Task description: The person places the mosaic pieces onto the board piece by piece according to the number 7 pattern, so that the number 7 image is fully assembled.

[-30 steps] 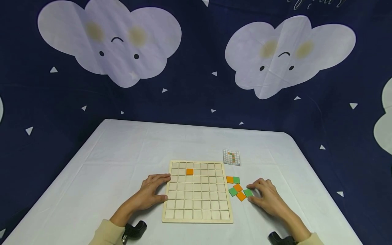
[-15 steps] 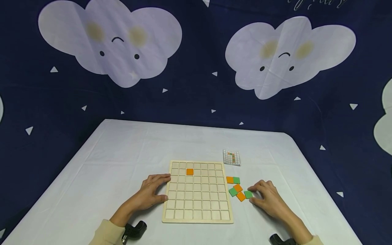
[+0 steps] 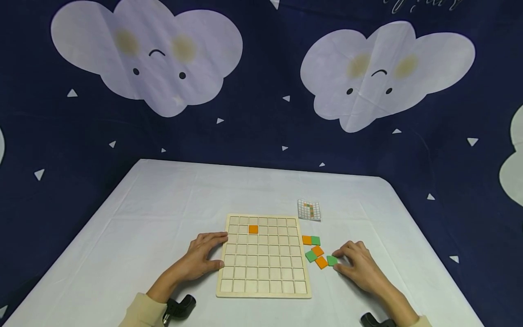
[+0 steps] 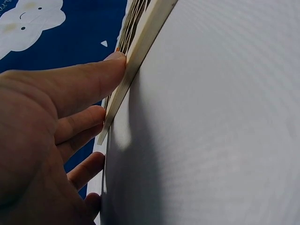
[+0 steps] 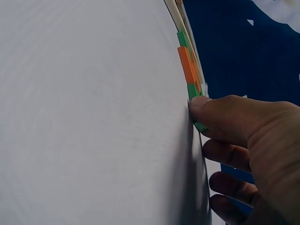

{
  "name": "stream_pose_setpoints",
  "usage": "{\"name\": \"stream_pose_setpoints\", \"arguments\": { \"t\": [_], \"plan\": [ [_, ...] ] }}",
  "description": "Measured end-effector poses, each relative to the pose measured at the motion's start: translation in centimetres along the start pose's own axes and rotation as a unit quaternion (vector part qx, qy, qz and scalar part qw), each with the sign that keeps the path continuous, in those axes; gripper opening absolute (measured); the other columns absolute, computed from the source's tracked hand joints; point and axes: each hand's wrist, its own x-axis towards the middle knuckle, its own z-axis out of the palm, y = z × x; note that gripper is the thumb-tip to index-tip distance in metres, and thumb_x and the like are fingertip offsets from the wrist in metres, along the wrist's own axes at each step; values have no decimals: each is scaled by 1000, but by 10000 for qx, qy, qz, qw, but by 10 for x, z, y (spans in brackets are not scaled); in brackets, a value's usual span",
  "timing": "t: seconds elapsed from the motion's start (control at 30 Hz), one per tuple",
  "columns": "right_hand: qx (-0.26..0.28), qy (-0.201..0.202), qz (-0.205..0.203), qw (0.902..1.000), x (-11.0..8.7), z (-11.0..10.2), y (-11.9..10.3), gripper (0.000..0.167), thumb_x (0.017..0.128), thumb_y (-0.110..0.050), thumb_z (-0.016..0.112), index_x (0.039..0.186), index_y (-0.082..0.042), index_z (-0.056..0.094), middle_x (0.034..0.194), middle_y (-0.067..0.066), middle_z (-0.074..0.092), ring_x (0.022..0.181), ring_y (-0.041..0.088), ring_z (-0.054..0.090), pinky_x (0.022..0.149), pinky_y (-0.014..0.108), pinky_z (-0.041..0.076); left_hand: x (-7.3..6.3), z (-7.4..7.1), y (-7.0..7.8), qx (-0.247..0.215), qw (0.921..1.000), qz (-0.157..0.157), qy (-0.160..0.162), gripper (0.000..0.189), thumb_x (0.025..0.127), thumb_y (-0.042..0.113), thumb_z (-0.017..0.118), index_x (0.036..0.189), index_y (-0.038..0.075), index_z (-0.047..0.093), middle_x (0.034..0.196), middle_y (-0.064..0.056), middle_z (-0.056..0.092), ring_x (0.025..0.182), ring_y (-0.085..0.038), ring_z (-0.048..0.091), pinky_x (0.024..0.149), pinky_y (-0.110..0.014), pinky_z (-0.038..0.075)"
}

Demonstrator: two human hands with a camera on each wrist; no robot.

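A wooden grid board [image 3: 263, 297] lies on the table, with one orange tile [image 3: 253, 229] in a cell of its second row from the far side. My left hand [image 3: 198, 258] rests against the board's left edge, thumb and fingertips touching the rim [image 4: 136, 61]. To the right of the board, my right hand [image 3: 359, 265] pinches a green square tile [image 3: 331, 261] between thumb and forefinger. This tile appears turned at an angle on the table; in the right wrist view the thumb [image 5: 201, 105] covers part of it.
Beside the board's right edge lie loose tiles: an orange tile [image 3: 307, 240] touching a green tile [image 3: 315, 240], and a nearer cluster with another orange tile [image 3: 322, 262]. Behind them is a small printed grid card [image 3: 309, 210]. A dark cloud-patterned cloth hangs behind the table.
My right hand has shifted slightly right and toward me, and the green tile between its fingers has slid and turned with it. The left hand and the board have stayed put.
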Motion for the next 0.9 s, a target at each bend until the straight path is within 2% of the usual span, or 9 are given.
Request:
{"name": "stream_pose_setpoints", "arguments": {
  "t": [0.17, 0.27, 0.5, 0.9],
  "plan": [
    [20, 313, -183, 9993, -1, 0, 2, 23, 68, -18, 81, 88, -24, 71, 87, -16, 57, 86, 2, 38, 75, 27, 36, 0, 0, 0, -34, 10000, -7, -17, 62, 78, 19, 74, 134, 6, 51, 145, -7, 45, 130, -31, 35, 99, -54, 22],
    [36, 360, -208, 9991, 0, -2, 1, 24, 68, -17, 82, 88, -23, 71, 87, -16, 57, 85, 3, 38, 73, 26, 36, 0, 0, 0, -44, 10000, -18, -21, 62, 78, 19, 74, 134, 5, 51, 145, -7, 45, 131, -32, 35, 99, -55, 22],
    [10, 167, -92, 9998, 4, -5, -8, 24, 70, -20, 80, 91, -24, 71, 89, -16, 57, 89, 4, 40, 77, 29, 39, 0, 0, 0, -47, 10000, 7, -38, 62, 79, 18, 73, 135, 5, 51, 145, -8, 44, 131, -32, 34, 99, -54, 21],
    [431, 120, -348, 9984, 22, -3, -37, 22, 73, -17, 79, 91, -25, 70, 89, -13, 60, 89, 6, 42, 76, 29, 38, 0, 0, 1, -97, 9999, -102, -50, 62, 78, 19, 74, 134, 6, 51, 145, -7, 44, 131, -31, 34, 101, -56, 19]
  ]
}}
